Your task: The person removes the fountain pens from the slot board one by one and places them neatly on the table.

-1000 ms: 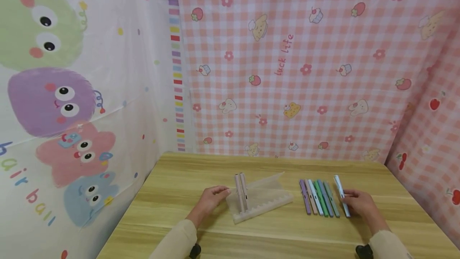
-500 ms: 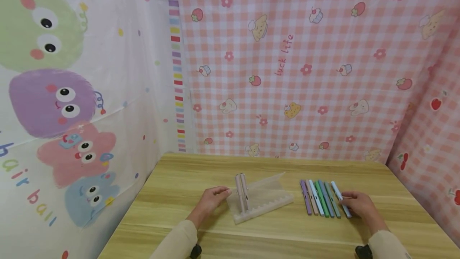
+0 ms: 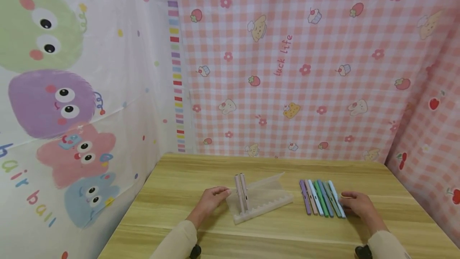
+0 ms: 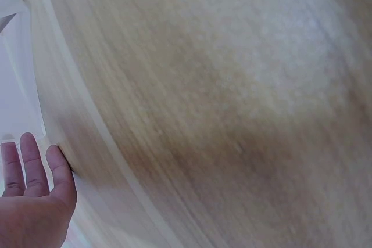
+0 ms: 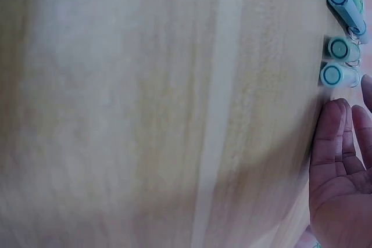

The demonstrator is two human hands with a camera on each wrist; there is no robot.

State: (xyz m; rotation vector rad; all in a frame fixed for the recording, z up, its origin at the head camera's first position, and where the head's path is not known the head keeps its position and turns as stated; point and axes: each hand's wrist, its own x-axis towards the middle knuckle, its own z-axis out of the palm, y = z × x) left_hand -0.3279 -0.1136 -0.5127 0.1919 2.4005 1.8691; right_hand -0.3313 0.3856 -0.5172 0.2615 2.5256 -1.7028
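My left hand [image 3: 213,199] rests at the left edge of a translucent pen stand [image 3: 264,209], fingertips right at its corner. The left wrist view shows those fingers [image 4: 34,169] nearly straight beside the stand's sheet [image 4: 20,79]. Two pale pink pens [image 3: 241,193] lie side by side in the stand's left notches. To the right, my right hand [image 3: 357,204] has its fingertips right beside a light blue pen [image 3: 337,199], the last in a row. Its fingers [image 5: 328,132] look extended next to that pen's round end [image 5: 334,75] in the right wrist view.
Left of the light blue pen, the row continues with a purple pen [image 3: 305,197], a green pen [image 3: 321,198] and several others. The wooden table [image 3: 215,239] meets a pink checked cloth [image 3: 287,91] behind and a white cartoon-printed cloth [image 3: 118,91] on the left.
The light blue pen has slid left, pushed by my right hand, and now lies against the row. My left hand and the stand have stayed put.
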